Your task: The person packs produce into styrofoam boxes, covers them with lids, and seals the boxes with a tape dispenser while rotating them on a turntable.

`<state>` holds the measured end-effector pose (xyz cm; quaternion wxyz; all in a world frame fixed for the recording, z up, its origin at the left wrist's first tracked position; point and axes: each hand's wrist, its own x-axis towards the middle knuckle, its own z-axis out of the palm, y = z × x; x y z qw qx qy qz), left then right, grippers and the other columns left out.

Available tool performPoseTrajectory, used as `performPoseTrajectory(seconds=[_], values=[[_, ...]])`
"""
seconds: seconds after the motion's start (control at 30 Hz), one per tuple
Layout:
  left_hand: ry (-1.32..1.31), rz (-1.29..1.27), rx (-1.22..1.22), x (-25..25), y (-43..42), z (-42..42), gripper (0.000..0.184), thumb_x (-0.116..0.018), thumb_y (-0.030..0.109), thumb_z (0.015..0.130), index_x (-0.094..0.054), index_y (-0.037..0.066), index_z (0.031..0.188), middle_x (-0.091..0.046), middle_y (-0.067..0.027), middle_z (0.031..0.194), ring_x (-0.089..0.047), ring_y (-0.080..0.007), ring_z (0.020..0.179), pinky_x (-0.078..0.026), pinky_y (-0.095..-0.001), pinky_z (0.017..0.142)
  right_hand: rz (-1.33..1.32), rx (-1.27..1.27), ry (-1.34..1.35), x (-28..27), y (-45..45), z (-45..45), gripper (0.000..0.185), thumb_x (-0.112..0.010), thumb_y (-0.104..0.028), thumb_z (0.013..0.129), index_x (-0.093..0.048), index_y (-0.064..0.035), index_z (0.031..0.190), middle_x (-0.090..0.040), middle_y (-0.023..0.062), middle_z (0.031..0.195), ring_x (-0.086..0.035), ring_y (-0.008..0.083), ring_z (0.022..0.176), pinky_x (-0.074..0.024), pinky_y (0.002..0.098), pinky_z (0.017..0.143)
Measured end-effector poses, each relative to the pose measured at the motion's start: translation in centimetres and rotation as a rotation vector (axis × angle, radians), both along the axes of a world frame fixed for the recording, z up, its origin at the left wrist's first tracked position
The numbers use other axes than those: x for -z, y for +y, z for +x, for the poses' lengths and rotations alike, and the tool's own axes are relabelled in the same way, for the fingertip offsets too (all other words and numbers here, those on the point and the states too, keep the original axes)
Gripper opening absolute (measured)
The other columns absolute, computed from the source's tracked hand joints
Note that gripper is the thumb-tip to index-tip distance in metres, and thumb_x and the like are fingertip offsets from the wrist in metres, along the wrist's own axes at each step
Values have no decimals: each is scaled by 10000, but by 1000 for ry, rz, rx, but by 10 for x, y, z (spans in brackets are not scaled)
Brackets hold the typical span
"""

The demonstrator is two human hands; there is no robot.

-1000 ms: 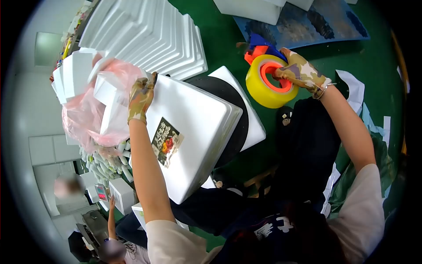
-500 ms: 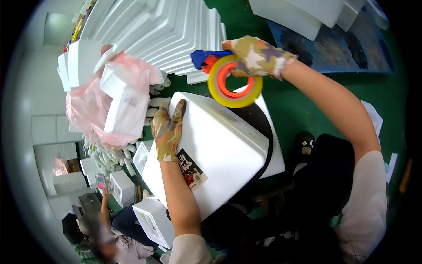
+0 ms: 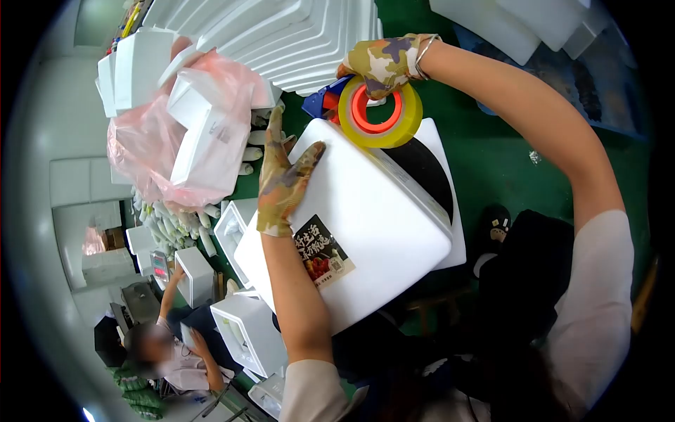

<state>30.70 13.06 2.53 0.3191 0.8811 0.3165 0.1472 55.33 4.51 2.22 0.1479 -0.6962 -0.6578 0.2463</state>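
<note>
A white foam box (image 3: pixel 380 239) with a dark printed label (image 3: pixel 323 251) lies tilted over a round black surface (image 3: pixel 424 172). My left hand (image 3: pixel 285 179), in a camouflage glove, rests on the box's edge with thumb and fingers spread. In my right hand (image 3: pixel 383 63), also gloved, is a blue and red tape dispenser (image 3: pixel 325 101) with a wide yellow roll of tape (image 3: pixel 410 119) on an orange core. The roll is at the box's upper corner; whether they touch is hard to tell.
Nested white foam pieces (image 3: pixel 302 42) stand behind. A pink plastic bag (image 3: pixel 144 151) with foam boxes is at left. Open foam boxes (image 3: pixel 242 334) stand lower left, near a seated person (image 3: pixel 186 362). A blue board (image 3: pixel 605 98) with foam boxes is at upper right.
My right hand has carried the tape dispenser left to the box's upper corner. The box appears turned and lower, and my left hand's fingers have spread on its edge.
</note>
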Motion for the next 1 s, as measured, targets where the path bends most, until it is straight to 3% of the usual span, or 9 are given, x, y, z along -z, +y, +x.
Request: performPoseTrajectory(seconds=[0.07, 0.17, 0.2, 0.23, 0.4, 0.67, 0.7, 0.83, 1.0], values=[[-46, -483, 229, 8, 28, 3, 780, -751, 175, 799, -316, 34, 1431, -456, -157, 1393, -423, -217, 1283, -400, -327, 1015, 48, -20, -70, -5, -5, 9, 644, -745, -118, 680, -514, -56, 1279, -634, 152, 1133, -634, 269, 1013, -519, 306, 878], [370, -463, 139, -24, 18, 26, 509, -699, 192, 846, -527, -10, 1281, -615, -111, 1191, -559, -187, 1056, -434, -293, 928, -22, -20, -80, 4, -14, 11, 666, -741, -148, 726, -471, -66, 1329, -577, 165, 1233, -575, 261, 1130, -467, 300, 956], [373, -290, 128, -28, 6, 26, 442, -703, 233, 842, -599, 6, 1207, -659, -87, 1074, -586, -159, 933, -449, -271, 875, 14, -87, -108, 9, -16, 16, 611, -738, -217, 713, -525, -28, 1254, -622, 180, 1122, -614, 277, 1034, -491, 336, 874], [266, -209, 191, -13, 11, 21, 507, -714, 299, 826, -589, 3, 1217, -662, -95, 1058, -606, -153, 908, -469, -265, 837, 46, -148, -138, 12, -21, 19, 584, -735, -286, 700, -579, 10, 1178, -666, 196, 1011, -653, 294, 939, -515, 372, 792], [337, -236, 137, -14, 12, 20, 517, -710, 336, 823, -602, 12, 1211, -676, -104, 1004, -609, -154, 843, -467, -258, 818, -19, -90, -2, 12, -56, -3, 654, -729, -195, 677, -513, -29, 1272, -657, 202, 1033, -645, 293, 955, -504, 375, 809], [262, -150, 16, -9, 20, 2, 474, -663, 315, 834, -615, 17, 1200, -664, -130, 1068, -594, -194, 972, -434, -271, 891, 220, 145, 400, 31, -244, -51, 720, -660, -60, 762, -368, -106, 1418, -491, 153, 1232, -492, 273, 1158, -417, 352, 961], [209, -182, -17, -5, 24, 1, 471, -656, 322, 836, -618, 26, 1200, -664, -127, 1077, -592, -199, 981, -431, -277, 898, 271, 212, -94, 20, -268, -71, 728, -650, -36, 751, -368, -97, 1420, -541, 126, 1090, -528, 247, 1063, -451, 350, 879], [247, -166, -131, -9, 25, -3, 465, -668, 336, 819, -645, 20, 1160, -661, -137, 1097, -588, -218, 986, -428, -299, 897, 77, 465, 32, 11, -325, -131, 688, -639, -57, 714, -401, -12, 1357, -556, 214, 995, -571, 389, 903, -472, 432, 798], [-6, -76, -25, 6, 30, -14, 441, -681, 297, 818, -644, -11, 1131, -662, -138, 1083, -586, -234, 995, -419, -321, 928, 204, 647, 179, 23, -309, -180, 556, -607, -43, 751, -448, 50, 1276, -567, 247, 985, -570, 392, 909, -473, 428, 794]])
